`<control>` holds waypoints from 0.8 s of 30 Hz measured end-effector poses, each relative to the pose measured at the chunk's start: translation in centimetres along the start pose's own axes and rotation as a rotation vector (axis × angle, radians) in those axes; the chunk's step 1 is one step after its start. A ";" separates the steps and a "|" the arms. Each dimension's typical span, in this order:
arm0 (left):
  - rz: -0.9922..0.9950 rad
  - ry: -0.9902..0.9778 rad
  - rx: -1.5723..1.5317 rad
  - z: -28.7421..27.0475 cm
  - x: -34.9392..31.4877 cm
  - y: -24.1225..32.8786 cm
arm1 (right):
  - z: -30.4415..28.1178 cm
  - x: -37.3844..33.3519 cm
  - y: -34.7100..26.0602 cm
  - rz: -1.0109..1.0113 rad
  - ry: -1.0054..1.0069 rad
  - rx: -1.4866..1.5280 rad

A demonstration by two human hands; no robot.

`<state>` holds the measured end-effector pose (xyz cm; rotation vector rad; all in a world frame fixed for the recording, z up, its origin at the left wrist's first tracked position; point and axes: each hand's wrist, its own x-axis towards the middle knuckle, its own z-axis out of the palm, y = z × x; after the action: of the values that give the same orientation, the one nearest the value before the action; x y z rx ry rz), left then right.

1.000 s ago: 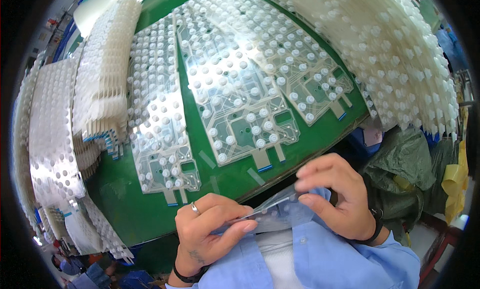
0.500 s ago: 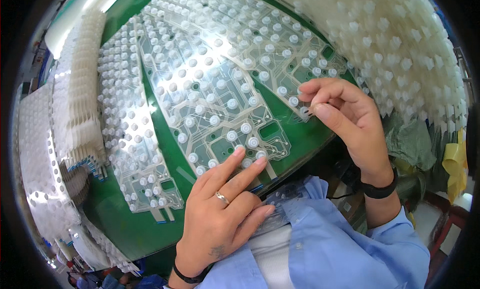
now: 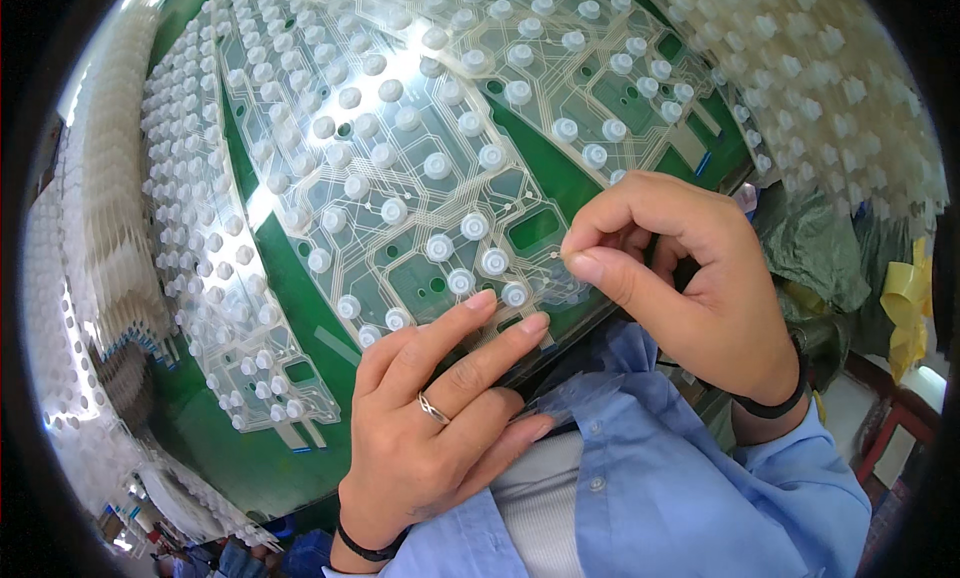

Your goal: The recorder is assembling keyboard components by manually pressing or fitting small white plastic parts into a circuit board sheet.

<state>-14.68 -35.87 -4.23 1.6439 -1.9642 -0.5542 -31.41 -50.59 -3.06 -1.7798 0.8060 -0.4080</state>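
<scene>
Centrally, a clear circuit sheet [image 3: 415, 190] dotted with white domes is laid flat on the green counter [image 3: 225, 473], close to the rim, probably to be kept within easy reach. Two extended, slightly parted fingers of the left hand [image 3: 440, 408] are rested on its near edge, seemingly so that it is steadied. At its near right corner, the thumb and forefinger of the right hand [image 3: 570, 261] are brought together; whether anything is pinched between them cannot be told. The sheet is flanked by a left sheet [image 3: 225, 268] and a right sheet [image 3: 625, 93], and these by a tall left stack [image 3: 105, 198] and right stack [image 3: 800, 88]. The sheet's near edge is partly hidden by the left hand, its far end is cut off, and clear film [image 3: 575, 393] on the lap is barely made out.
</scene>
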 end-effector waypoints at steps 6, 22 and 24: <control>0.001 0.006 -0.010 0.2 -0.1 -0.2 | 0.3 0.1 0.1 0.065 0.041 -0.045; -0.013 -0.030 0.027 0.1 0.0 0.0 | 0.8 -0.1 0.4 0.025 0.092 -0.104; -0.060 -0.096 0.061 -0.4 0.2 0.8 | 0.9 -0.2 0.5 0.016 0.085 -0.098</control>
<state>-15.08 -35.96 -3.37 1.7480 -2.0247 -0.6118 -31.16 -49.92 -3.78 -1.8555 0.9127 -0.4430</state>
